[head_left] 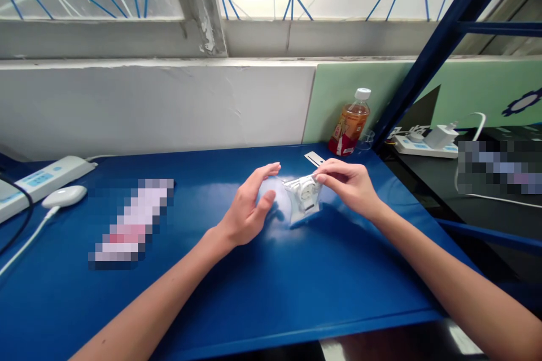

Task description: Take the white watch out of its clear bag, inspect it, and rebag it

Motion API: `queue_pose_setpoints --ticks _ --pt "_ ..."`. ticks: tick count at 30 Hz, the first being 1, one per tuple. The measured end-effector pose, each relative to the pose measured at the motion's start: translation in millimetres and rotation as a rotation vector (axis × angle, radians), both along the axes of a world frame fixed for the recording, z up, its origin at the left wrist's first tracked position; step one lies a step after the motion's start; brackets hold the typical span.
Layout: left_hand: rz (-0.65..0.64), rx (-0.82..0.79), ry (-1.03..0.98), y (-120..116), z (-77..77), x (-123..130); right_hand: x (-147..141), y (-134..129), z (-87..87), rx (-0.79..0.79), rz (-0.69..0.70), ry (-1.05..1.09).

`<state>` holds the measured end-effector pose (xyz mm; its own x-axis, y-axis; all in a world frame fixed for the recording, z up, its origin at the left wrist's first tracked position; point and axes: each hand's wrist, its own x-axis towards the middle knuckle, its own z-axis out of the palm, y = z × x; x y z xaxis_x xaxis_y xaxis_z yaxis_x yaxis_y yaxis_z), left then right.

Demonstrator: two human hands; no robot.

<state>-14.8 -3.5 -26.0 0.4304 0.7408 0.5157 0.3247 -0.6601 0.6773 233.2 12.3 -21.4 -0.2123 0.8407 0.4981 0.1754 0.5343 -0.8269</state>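
One clear packet point(306, 197) pinched by right fingers point(333, 166) | left fingers point(263, 172) parted near it | bottle label point(350, 123) writing: too small

Clear bag point(295, 218) (white contents point(307, 189)), blue desk point(339, 282), amber-and-red bottle point(351, 124), green panel point(328, 90)

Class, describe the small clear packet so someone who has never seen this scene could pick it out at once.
Start at the blue table and find the right hand above it. That hand pinches the small clear packet by its upper right corner. Unlike the flat white strip beyond, the packet is see-through, showing a round white piece inside.
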Motion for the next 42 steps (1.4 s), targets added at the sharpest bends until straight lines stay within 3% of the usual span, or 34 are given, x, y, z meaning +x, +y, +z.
queue_pose_setpoints --ticks 3,7,13,17,20,23,26,32,42 --pt "0.059 0.204 0.154 -3.2 0.6 4.6 -4.6 1.3 -4.3 -0.130 -0.057 0.014" --pt "0.004 0.321 0.360 -2.8 -2.4 7.2 -9.2 2.6 -13.1 -0.221 -0.113 0.033" --pt "0.007 0.217 0.527 -0.9 -8.2 6.4 -10.4 5.2 -25.4 -0.221 -0.111 -0.071" --pt "-0.019 0.136 0.574 1.1 -6.3 3.2 -4.8 5.3 -27.5 0.043 -0.091 -0.379" --pt "-0.043 0.114 0.614 4.3 -5.6 0.0 -0.5 0.9 -25.3 0.224 0.029 -0.669" --pt "-0.058 0.118 0.658 5.9 -8.7 -4.3 0.3 -5.3 -26.4 0.213 0.173 -0.836" --pt "-0.062 0.120 0.698 5.0 -14.7 -9.6 -2.1 -10.2 -29.9 0.174 0.226 -0.917" --pt "-0.102 0.070 0.718 3.9 -18.2 -14.2 -8.6 -15.2 -26.2 0.158 0.206 -1.005" --pt "-0.051 0.031 0.700 1.6 -20.3 -13.2 -8.5 -16.4 -25.0 0.124 0.207 -1.019"
